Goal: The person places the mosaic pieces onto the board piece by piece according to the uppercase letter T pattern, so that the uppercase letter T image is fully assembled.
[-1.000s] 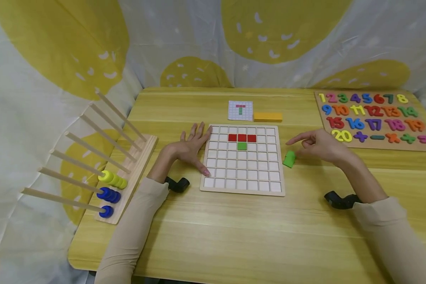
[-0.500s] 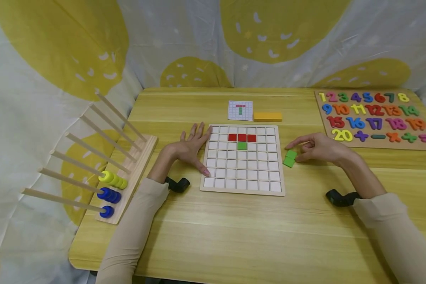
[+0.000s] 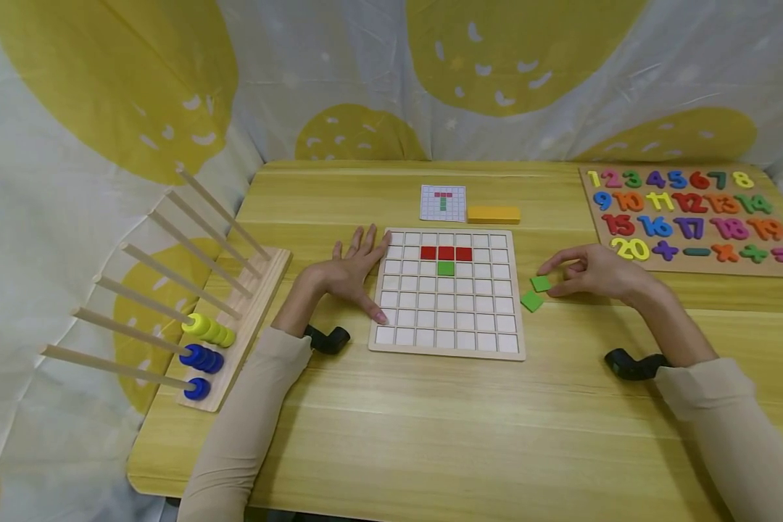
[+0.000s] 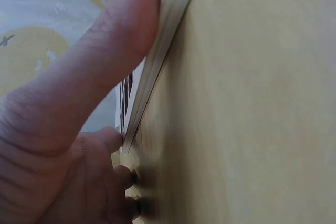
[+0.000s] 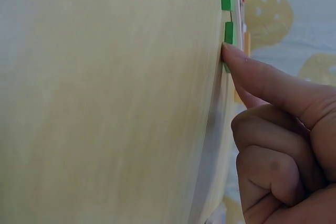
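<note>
A wooden grid board (image 3: pixel 431 353) lies mid-table, with a row of red tiles (image 3: pixel 446 253) and one green tile (image 3: pixel 446 269) below the row's middle. My left hand (image 3: pixel 349 275) is spread along the board's left edge, thumb on the lower corner area; in the left wrist view the thumb (image 4: pixel 94 51) presses against the board's side. To the right of the board, my right hand (image 3: pixel 594 272) pinches a small green square tile (image 3: pixel 540 283) between thumb and index finger, the other fingers curled. Another green tile (image 3: pixel 531 301) lies on the table just beside it.
Behind the board are a pattern card (image 3: pixel 443 203) showing a red and green T and a yellow-orange block (image 3: pixel 493 214). A number puzzle board (image 3: pixel 694 221) sits at the back right. On the left stands a wooden peg rack (image 3: pixel 254 304) with yellow and blue rings.
The two green tiles, earlier overlapping, are now apart. My right hand has taken hold of one and drawn it slightly to the right. The left hand stays put.
</note>
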{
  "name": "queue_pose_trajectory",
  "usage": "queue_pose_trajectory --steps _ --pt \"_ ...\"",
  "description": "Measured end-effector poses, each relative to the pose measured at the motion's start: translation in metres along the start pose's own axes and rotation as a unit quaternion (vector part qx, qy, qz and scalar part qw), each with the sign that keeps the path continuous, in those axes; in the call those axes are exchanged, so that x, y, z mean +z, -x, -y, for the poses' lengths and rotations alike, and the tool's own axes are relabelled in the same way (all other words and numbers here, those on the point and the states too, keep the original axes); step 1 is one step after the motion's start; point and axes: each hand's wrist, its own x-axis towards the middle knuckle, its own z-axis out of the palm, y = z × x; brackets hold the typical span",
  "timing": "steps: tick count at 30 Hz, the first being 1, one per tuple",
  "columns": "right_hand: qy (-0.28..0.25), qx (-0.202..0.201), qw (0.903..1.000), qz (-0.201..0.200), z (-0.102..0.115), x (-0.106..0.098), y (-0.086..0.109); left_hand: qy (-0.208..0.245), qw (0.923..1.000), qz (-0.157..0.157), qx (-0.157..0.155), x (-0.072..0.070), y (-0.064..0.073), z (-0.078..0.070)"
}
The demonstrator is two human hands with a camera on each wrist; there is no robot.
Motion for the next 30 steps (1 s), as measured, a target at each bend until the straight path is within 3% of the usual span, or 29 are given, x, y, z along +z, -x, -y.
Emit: queue_pose_trajectory --steps 30 --pt "-0.021 0.016 0.9996 -0.007 -0.0006 0.0003 0.0036 0.003 1.0000 0.001 0.001 0.0001 0.0005 0.0000"
